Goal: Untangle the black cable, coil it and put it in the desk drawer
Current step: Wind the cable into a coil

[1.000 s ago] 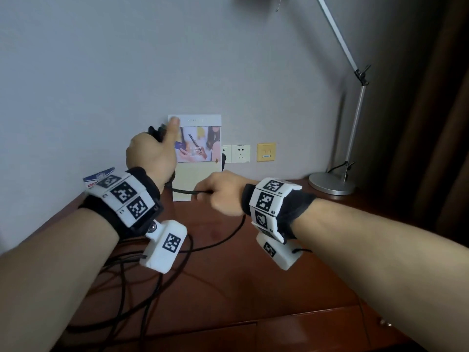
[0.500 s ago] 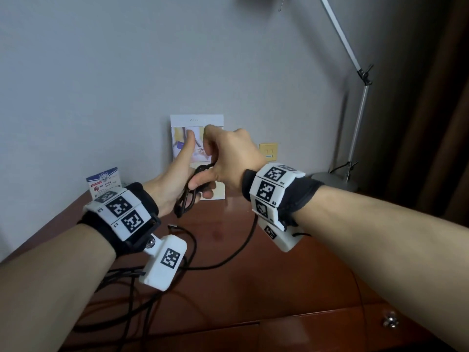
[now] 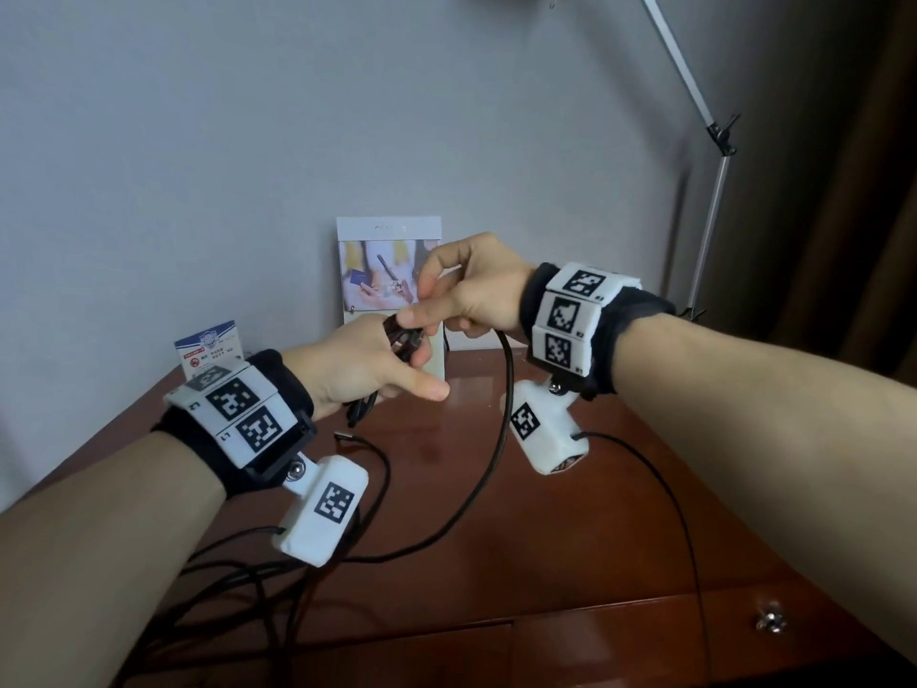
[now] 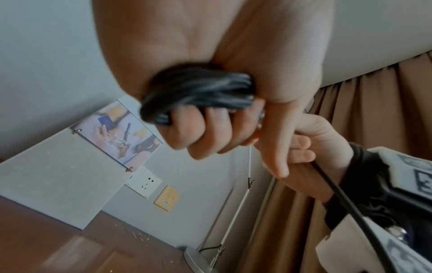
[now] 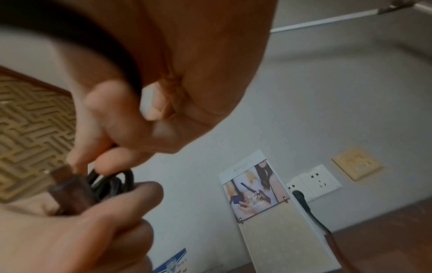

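The black cable is partly wound into a small coil (image 3: 403, 342) that my left hand (image 3: 392, 369) grips above the back of the desk. In the left wrist view its curled fingers (image 4: 198, 133) close round the bundle (image 4: 198, 92). My right hand (image 3: 426, 310) pinches the cable at the coil, and the free strand (image 3: 501, 439) hangs from it in a curve down to the desk top. In the right wrist view a USB plug (image 5: 60, 172) sticks out beside the loops (image 5: 110, 182). The drawer front (image 3: 645, 643) with its metal knob (image 3: 770, 623) is closed.
A picture placard (image 3: 389, 270) and a small blue-and-white card (image 3: 208, 347) stand against the wall. A desk lamp (image 3: 714, 201) rises at the right by a brown curtain (image 3: 868, 191). Thin wrist-camera wires (image 3: 238, 578) trail over the desk's left front.
A second ago the hands were apart with a strand stretched between them. The right hand has risen to the left hand's coil, and the left hand has dropped lower.
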